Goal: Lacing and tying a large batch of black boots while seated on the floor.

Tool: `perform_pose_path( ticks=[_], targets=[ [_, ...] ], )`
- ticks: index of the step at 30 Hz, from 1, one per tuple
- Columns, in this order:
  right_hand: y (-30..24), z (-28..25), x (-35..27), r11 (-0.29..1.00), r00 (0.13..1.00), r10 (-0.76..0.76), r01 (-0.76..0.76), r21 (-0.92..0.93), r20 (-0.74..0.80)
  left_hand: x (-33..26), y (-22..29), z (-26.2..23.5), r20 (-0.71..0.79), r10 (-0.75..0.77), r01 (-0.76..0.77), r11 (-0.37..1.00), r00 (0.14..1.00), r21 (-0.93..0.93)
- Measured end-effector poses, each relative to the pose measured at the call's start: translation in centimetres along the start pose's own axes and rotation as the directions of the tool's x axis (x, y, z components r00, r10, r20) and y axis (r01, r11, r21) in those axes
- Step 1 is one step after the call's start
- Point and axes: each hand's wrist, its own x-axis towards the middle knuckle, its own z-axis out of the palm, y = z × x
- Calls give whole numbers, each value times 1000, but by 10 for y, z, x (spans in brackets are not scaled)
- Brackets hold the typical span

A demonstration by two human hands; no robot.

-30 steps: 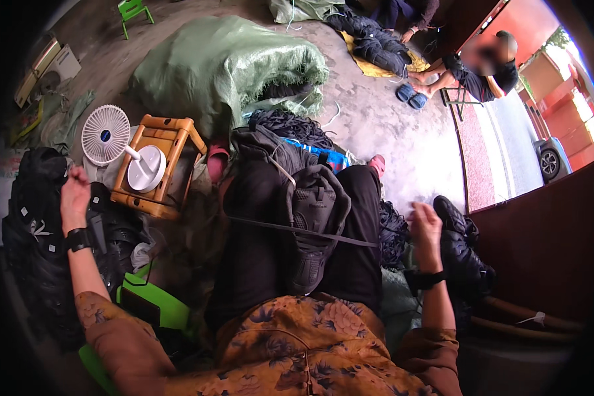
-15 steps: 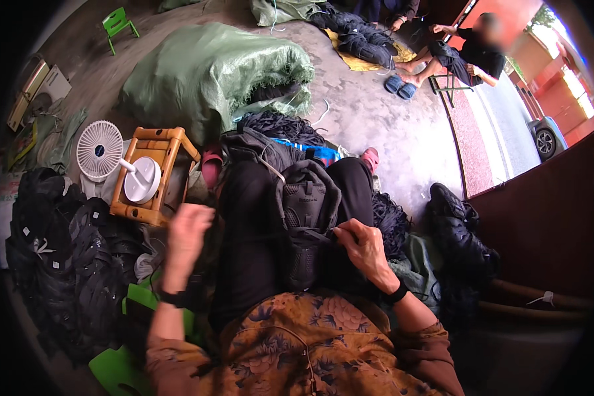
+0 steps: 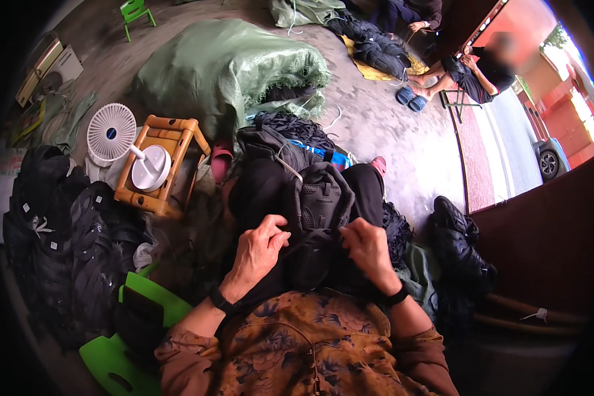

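On my lap lies a black mesh piece [image 3: 320,203] that looks like a shoe upper, its lower part dark against my trousers. Just left of it is my left hand [image 3: 259,249], closed with its fingertips pinched together. My right hand [image 3: 365,248] is also closed in a pinch, at the piece's right edge. Whatever thin thing the fingers hold is too dark to make out. Beyond my knees, a similar dark piece [image 3: 261,140] with a pale cord and a heap of black laces [image 3: 296,127] lie together.
Black uppers [image 3: 66,244] are piled at left, beside a bamboo stool [image 3: 153,207] bearing a white fan [image 3: 152,168]. A green chair [image 3: 153,294] is near my left arm. A large green sack [image 3: 204,69] lies ahead. Two people sit farther off at right.
My left hand has come in from the left, near the stool, to the left side of the piece on my lap. My right hand stays beside it. The view has shifted slightly.
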Motion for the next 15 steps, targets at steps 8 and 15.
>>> perform_pose_path(
  ticks=[8, 15],
  targets=[
    [-1, 0, 0, 998, 999, -2, -1, 64, 47, 11, -1, 3, -22, 29, -28, 999, 999, 39],
    [-2, 0, -1, 988, 993, 73, -84, 127, 87, 19, -5, -1, 98, -50, 41, 995, 994, 95]
  ],
)
